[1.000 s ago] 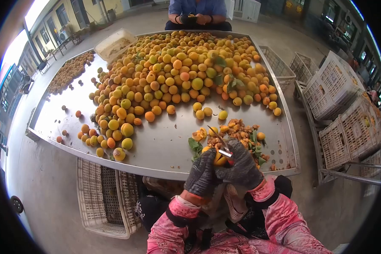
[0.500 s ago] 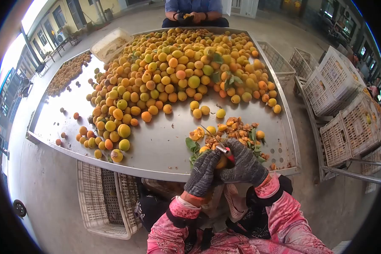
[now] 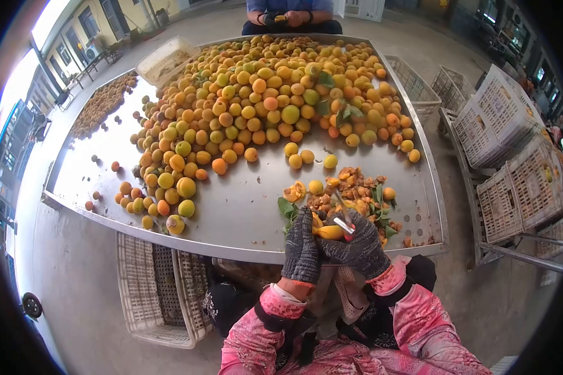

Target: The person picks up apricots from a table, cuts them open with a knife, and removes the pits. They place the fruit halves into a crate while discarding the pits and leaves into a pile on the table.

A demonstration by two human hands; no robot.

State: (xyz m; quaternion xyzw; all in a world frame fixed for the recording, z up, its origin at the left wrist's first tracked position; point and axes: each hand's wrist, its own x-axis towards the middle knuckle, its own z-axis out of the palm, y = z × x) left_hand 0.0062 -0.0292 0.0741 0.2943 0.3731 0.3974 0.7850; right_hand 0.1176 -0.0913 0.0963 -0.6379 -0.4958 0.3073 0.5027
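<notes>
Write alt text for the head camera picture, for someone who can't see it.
A person's gloved left hand and right hand hold an orange fruit, the right also a knife, at the near edge of a metal table. Beyond them lie a small pile of fruit pieces and a big heap of fruit. Another person is opposite.

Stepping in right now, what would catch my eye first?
The great heap of yellow-orange fruit, spread across the far part of the metal table. Then the gloved left hand and right hand at its near edge, with opened fruit between them, the right gripping a metal tool.
</notes>
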